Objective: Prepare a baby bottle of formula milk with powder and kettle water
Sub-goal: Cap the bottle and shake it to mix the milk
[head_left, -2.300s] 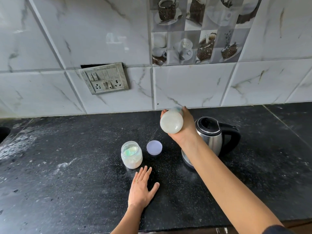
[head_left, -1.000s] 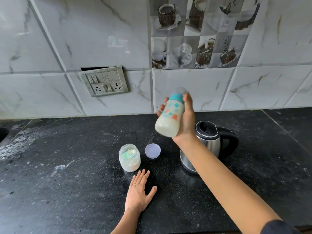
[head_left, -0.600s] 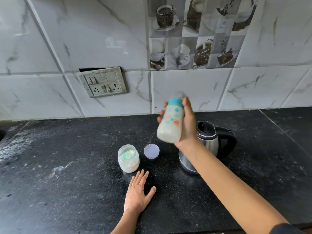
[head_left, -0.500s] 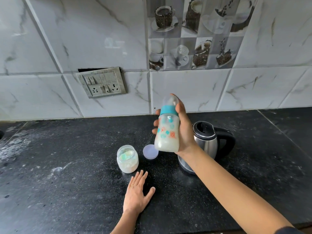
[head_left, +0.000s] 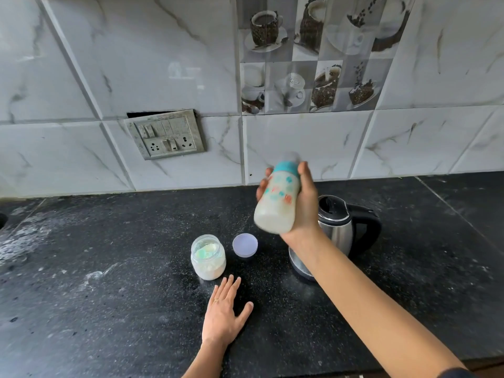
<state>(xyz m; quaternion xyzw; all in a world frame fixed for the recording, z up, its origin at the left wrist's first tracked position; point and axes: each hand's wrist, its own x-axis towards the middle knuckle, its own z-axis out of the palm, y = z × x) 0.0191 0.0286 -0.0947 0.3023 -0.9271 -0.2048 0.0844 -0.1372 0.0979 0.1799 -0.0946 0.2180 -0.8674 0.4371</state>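
**A:** Where is the bottle?

**B:** The clear plastic baby bottle with a teal collar and coloured prints (head_left: pixel 276 205) is up in the air above the black speckled stone counter (head_left: pixel 109 282). It is tilted, with its capped top leaning toward one o'clock. Milky white liquid fills its lower part, and its outline is slightly blurred.

**A:** Who has it?

**B:** The right hand (head_left: pixel 306 211) is wrapped round the bottle's body. The thumb is up by the collar and the fingertips (head_left: pixel 261 188) show at the bottle's nine o'clock side.

**A:** And the other hand?

**B:** The left hand (head_left: pixel 222 315) lies flat on the counter at about seven o'clock from the bottle. Its fingers are straight, its thumb is spread, and it holds nothing. There is a ring on one finger.

**A:** What's close by?

**B:** A lidless clear jar of white powder (head_left: pixel 208 259) stands just beyond the left fingertips, with something pale green inside. A round lilac lid (head_left: pixel 245 245) lies at the jar's two o'clock, near but apart. A steel kettle with a black lid and handle (head_left: pixel 336 233) stands behind the right wrist, handle toward three o'clock.

**A:** Further out?

**B:** At eleven o'clock there is a grey switch plate (head_left: pixel 167 136) on the marble-look wall tiles (head_left: pixel 136 64).
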